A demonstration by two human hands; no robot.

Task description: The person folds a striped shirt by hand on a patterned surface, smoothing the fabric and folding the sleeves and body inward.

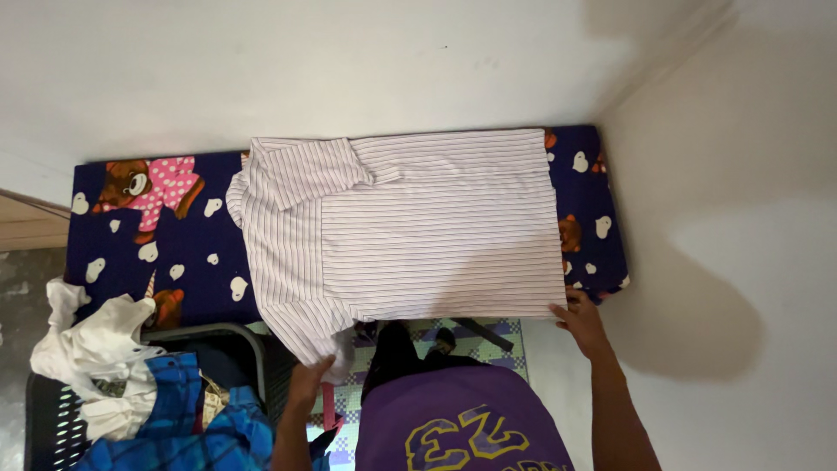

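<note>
A white shirt with thin purple stripes (436,235) lies spread flat on a dark blue bed sheet (187,253) printed with teddy bears and hearts. One sleeve is folded across its upper left part. My left hand (312,377) grips the shirt's near left corner, which hangs over the bed's front edge. At the near right corner my right hand (580,318) pinches the shirt's hem. Below the shirt I see my own purple top (453,427) with yellow print.
A dark basket (52,419) at the lower left holds a white garment (96,349) and a blue checked one (187,427). White walls close in behind and to the right of the bed. A patterned mat (501,340) lies on the floor by my feet.
</note>
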